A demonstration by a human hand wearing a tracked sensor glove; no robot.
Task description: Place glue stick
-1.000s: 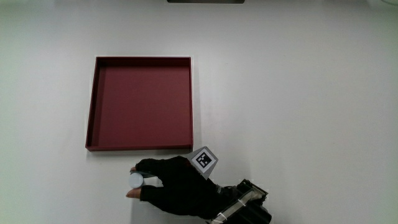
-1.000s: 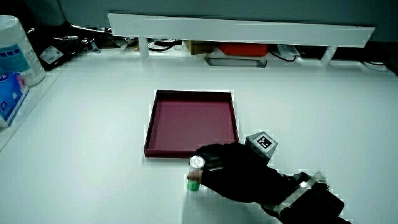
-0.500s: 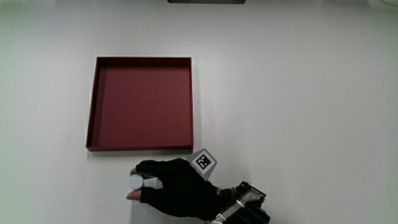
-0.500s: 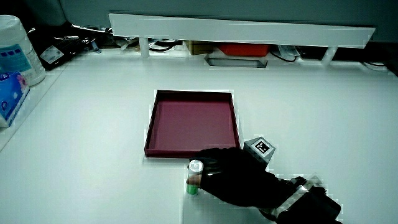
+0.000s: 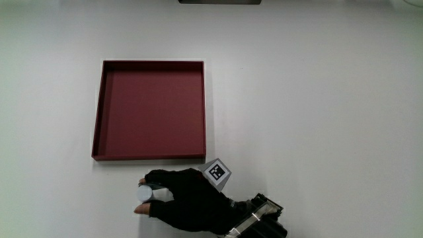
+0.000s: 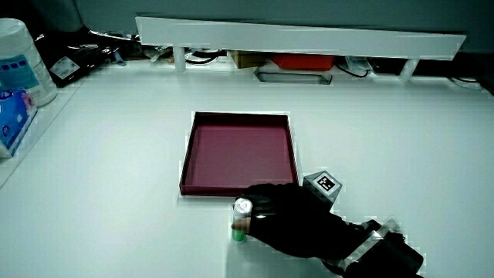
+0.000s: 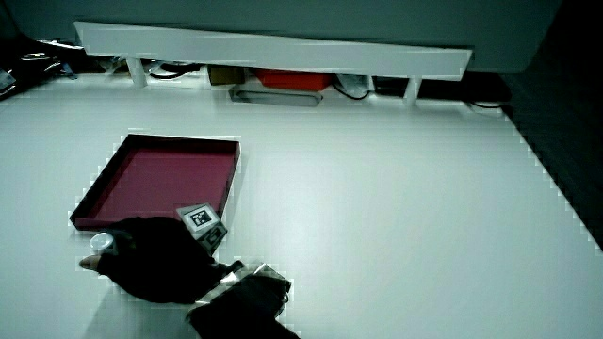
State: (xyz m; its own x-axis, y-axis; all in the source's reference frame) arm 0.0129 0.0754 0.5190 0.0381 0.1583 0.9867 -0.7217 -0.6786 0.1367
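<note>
A glue stick (image 5: 144, 194) with a white cap and green body (image 6: 241, 218) stands upright on the white table, just nearer to the person than the dark red tray (image 5: 99, 125). The gloved hand (image 5: 182, 198) is beside it with its fingers wrapped around the stick; its cap also shows in a side view (image 7: 100, 244). The patterned cube (image 5: 217, 172) sits on the back of the hand. The tray (image 6: 185, 168) holds nothing. The stick's lower part is partly hidden by the fingers.
A low white partition (image 6: 301, 37) runs along the table's edge farthest from the person, with cables and a red box under it. A white canister (image 6: 19, 62) and a blue pack stand at the table's side edge.
</note>
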